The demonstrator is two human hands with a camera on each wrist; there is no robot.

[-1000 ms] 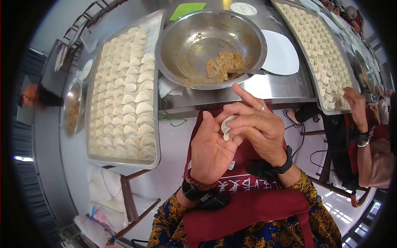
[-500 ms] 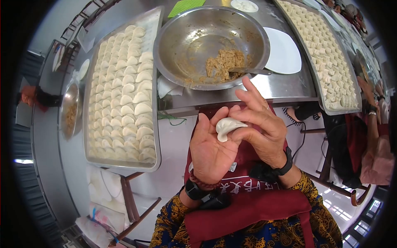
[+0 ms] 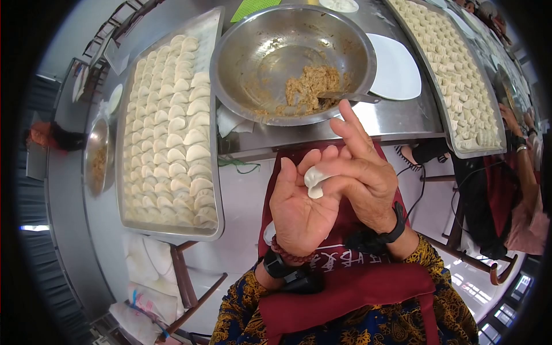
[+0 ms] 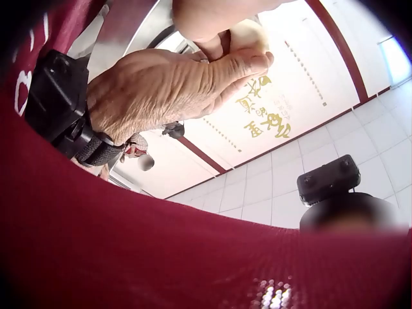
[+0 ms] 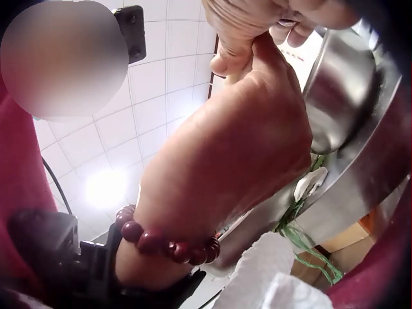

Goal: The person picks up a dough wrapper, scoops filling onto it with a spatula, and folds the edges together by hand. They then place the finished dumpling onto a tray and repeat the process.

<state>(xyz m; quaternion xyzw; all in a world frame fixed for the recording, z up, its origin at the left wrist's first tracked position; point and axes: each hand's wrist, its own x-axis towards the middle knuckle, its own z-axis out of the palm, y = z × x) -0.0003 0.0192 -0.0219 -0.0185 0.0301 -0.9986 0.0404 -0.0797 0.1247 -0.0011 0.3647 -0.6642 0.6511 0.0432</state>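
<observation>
A small white dumpling (image 3: 315, 182) lies against the fingers of my left hand (image 3: 303, 213), whose palm faces up with the thumb apart. My right hand (image 3: 365, 187) pinches the dumpling's right side between thumb and forefinger, its other fingers raised; they partly cover it. In the left wrist view, part of the pale dumpling (image 4: 248, 35) shows above the thumb of my right hand (image 4: 167, 84). The right wrist view has my left hand (image 5: 225, 141) with a bead bracelet, meeting my right hand (image 5: 248, 16) at the top; the dumpling is mostly hidden there.
A steel bowl (image 3: 253, 106) with brown filling (image 3: 313, 86) and a spoon stands ahead. Trays of dumplings flank it, left (image 3: 214, 224) and right (image 3: 460, 154). A white plate (image 3: 397, 69) is beside the bowl. Other people are at both sides.
The dumpling has turned between my hands and sits more upright, more covered by my right fingers. My left fingertips have risen behind it. The bowl and trays have shifted slightly in view.
</observation>
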